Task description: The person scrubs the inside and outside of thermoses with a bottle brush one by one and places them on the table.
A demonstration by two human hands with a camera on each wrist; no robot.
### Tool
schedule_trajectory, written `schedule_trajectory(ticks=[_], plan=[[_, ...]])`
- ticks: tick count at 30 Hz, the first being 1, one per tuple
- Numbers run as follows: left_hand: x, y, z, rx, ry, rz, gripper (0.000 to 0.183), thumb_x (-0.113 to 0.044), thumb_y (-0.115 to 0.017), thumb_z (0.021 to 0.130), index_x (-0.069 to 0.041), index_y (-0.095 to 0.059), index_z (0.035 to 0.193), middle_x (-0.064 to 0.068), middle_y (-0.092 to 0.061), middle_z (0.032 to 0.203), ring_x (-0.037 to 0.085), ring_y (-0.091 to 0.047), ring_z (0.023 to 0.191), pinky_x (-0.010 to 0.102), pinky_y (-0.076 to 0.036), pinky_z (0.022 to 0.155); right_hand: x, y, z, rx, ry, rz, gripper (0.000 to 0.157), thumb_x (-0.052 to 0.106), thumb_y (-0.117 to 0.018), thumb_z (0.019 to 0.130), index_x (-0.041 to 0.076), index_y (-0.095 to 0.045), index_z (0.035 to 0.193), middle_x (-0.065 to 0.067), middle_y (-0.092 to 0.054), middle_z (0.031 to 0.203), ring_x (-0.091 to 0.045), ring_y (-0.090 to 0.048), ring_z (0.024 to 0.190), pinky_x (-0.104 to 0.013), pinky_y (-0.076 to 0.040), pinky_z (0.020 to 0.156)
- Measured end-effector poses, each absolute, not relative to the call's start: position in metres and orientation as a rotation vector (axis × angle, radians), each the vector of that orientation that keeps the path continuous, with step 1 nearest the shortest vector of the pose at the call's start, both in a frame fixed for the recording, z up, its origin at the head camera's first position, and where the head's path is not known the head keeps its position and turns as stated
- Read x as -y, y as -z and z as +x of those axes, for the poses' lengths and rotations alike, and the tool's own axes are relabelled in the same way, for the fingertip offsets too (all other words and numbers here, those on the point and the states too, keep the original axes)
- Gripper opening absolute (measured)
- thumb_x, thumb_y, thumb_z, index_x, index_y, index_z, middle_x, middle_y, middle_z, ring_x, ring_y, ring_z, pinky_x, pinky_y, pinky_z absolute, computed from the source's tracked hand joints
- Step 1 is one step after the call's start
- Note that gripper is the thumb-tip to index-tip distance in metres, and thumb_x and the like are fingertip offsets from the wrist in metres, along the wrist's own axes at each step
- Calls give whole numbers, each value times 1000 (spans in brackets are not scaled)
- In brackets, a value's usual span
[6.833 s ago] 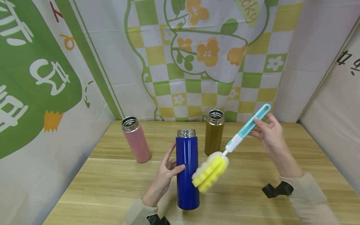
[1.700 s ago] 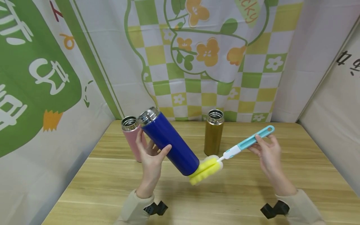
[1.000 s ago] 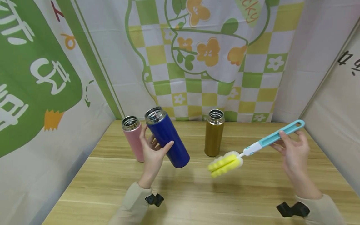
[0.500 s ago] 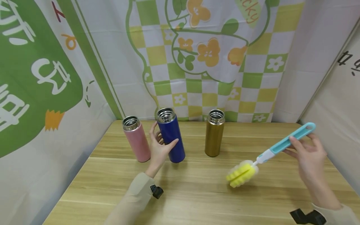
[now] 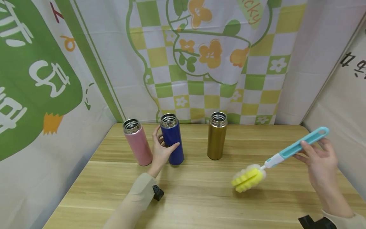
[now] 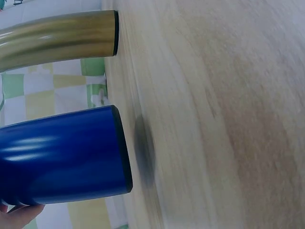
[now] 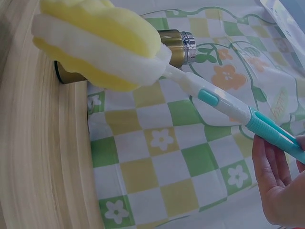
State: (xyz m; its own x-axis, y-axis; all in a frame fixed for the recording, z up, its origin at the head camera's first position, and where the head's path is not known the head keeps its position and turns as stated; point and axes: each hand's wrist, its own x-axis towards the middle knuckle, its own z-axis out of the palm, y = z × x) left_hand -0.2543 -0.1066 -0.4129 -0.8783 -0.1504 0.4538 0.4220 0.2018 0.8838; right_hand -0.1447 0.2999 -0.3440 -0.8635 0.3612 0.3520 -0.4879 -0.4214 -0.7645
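Observation:
My left hand [image 5: 163, 152] grips an uncapped blue thermos bottle [image 5: 173, 140], thumb across its front and fingers behind. The bottle is nearly upright, mouth up. In the left wrist view the base of the blue bottle [image 6: 66, 155] hovers close over the table, with a dark shadow beside it. Out at the right, my right hand [image 5: 321, 162] holds a bottle brush by its turquoise handle [image 5: 303, 143]. Its yellow and white sponge head [image 5: 248, 178] points down to the left, above the table. In the right wrist view the sponge head [image 7: 100, 43] overlaps the gold bottle.
Left of the blue bottle, a pink thermos bottle [image 5: 138, 143] stands uncapped, close to my left hand. A gold thermos bottle [image 5: 217, 136], also uncapped, stands to the right. The wooden table [image 5: 200, 197] ends at a patterned cloth [image 5: 210, 73] behind the bottles.
The blue bottle, earlier tilted with the sponge against its lower end, has swung nearly upright and down between the pink and gold bottles. The brush has moved away to the right.

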Motion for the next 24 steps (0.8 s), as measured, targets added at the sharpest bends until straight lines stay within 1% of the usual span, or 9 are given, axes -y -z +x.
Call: schedule_trajectory(ticks=[4,10,12,17,19,24], plan=[[109,419,-259,2049,1708,-263,95,-3,-78,63,-20,-20,136,18,-47,112,32,-54,90,45,-44,78,-301,344,-144,1288,-2286,189,33,-11,-52,82,2,-44,111,-10,-66,80,-18,-65,68,-30,-51,57],[111,423,-261,2082,1744,-270,96,-3,-77,65,-22,-16,137,19,-42,118,33,-49,99,49,-39,84,-302,344,-143,1303,-2298,236,34,-12,-48,83,1,-42,114,-10,-66,81,-18,-65,70,-30,-51,59],[113,424,-261,2089,1742,-269,96,-3,-77,65,-20,-16,137,20,-41,118,34,-49,99,49,-39,84,-302,344,-143,1306,-2312,222,35,-11,-49,83,1,-41,114,-10,-66,82,-18,-65,70,-31,-51,60],[111,408,-247,2126,1744,-267,93,3,-74,66,-10,-14,137,23,-39,119,36,-48,100,48,-38,85,-303,345,-143,1310,-2320,204,36,-11,-50,83,2,-40,115,-9,-66,82,-18,-65,70,-30,-51,60],[109,401,-241,2144,1749,-259,92,6,-72,66,-8,-13,136,24,-38,120,37,-47,102,48,-38,86,-304,345,-144,1305,-2326,202,36,-11,-50,83,2,-40,115,-10,-66,82,-18,-65,70,-30,-51,60],[112,402,-239,2166,1761,-237,93,4,-74,65,-9,-15,136,24,-38,120,39,-49,101,48,-39,87,-304,347,-144,1300,-2330,201,35,-11,-49,83,2,-41,115,-10,-66,81,-18,-65,70,-31,-51,60]])
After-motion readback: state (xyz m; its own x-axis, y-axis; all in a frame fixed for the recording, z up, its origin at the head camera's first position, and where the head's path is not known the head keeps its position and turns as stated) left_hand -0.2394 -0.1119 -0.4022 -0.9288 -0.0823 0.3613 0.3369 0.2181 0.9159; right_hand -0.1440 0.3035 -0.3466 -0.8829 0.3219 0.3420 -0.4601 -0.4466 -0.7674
